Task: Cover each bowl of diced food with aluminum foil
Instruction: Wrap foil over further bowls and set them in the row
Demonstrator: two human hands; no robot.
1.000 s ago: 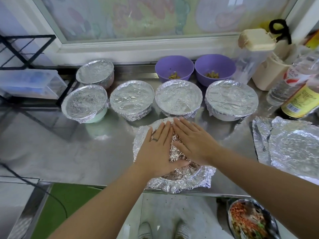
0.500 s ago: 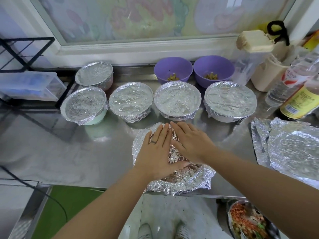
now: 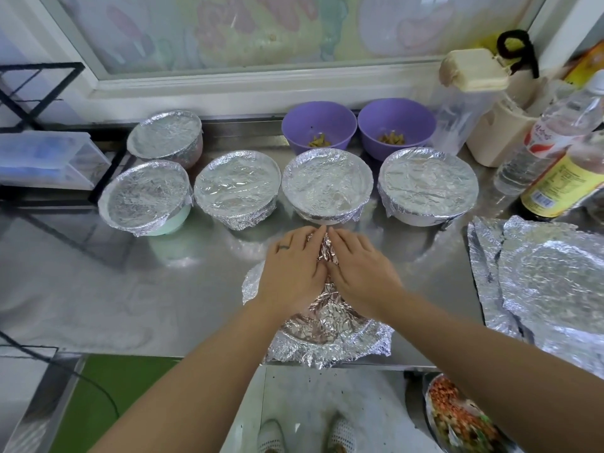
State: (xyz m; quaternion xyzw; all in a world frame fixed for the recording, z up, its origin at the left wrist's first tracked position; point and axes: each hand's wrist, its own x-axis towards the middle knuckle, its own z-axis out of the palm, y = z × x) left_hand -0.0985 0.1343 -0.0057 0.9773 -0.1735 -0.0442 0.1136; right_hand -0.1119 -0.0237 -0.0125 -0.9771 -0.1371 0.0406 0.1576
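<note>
Here, left hand (image 3: 291,269) and right hand (image 3: 358,273) press flat, fingers straight, on crinkled aluminum foil sheet (image 3: 327,335) at the steel counter's (image 3: 130,289) front edge.

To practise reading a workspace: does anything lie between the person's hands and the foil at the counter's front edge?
Nothing visible does. The left hand and right hand both press flat, directly on the foil; the covered bowls stand behind it.

Your left hand (image 3: 291,273) wears a dark band ring (image 3: 283,247) on one finger. Your forearms (image 3: 196,371) are bare, and you wear pale mesh shoes (image 3: 271,436).
</note>
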